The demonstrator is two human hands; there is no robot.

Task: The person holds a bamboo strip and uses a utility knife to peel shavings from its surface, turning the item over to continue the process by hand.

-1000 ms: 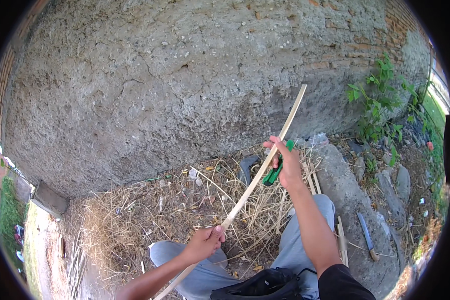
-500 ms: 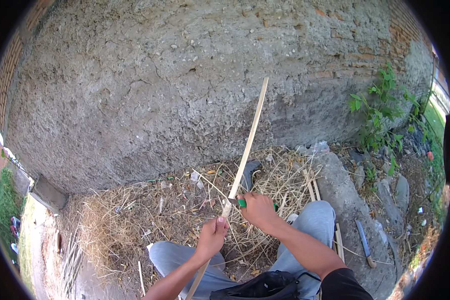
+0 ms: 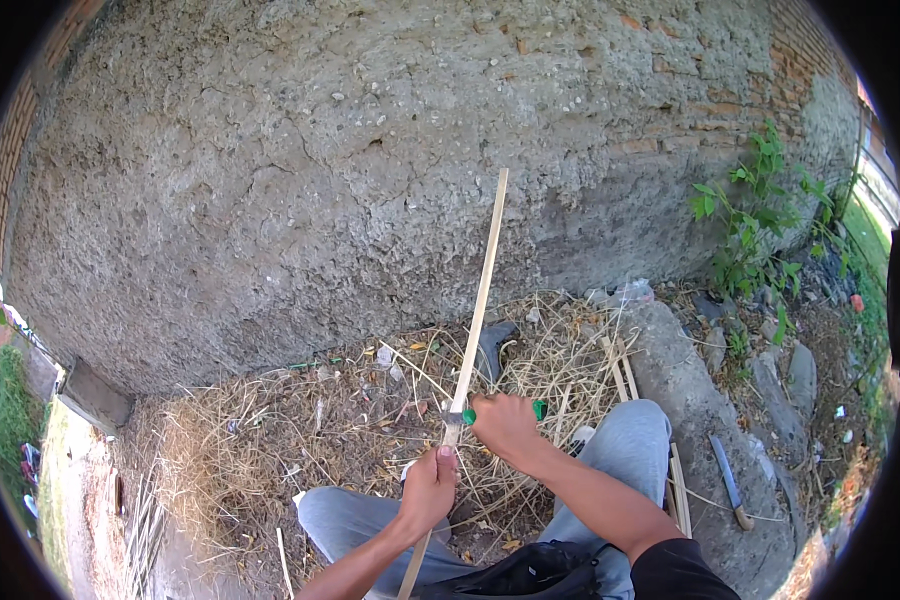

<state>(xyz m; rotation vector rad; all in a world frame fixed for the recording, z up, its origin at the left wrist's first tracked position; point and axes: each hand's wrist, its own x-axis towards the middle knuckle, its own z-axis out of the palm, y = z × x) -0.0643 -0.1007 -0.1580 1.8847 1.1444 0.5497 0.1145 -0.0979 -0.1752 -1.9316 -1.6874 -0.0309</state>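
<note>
A long, pale strip of split cane or wood stands up between my knees and slants away toward the wall. My left hand grips it low down, thumb along its face. Just above, my right hand is closed round the green handle of a knife. Its short dark blade lies across the strip, touching it. The strip's lower end passes below my left hand to the picture's lower edge.
A rough grey wall rises in front. Pale shavings and straw litter the ground. A second knife lies on the concrete slab at right, near more strips. A green plant grows by the wall.
The strip's top has swung left and slightly down. My right hand with the knife has moved a little left and down, and my left hand has turned slightly on the strip.
</note>
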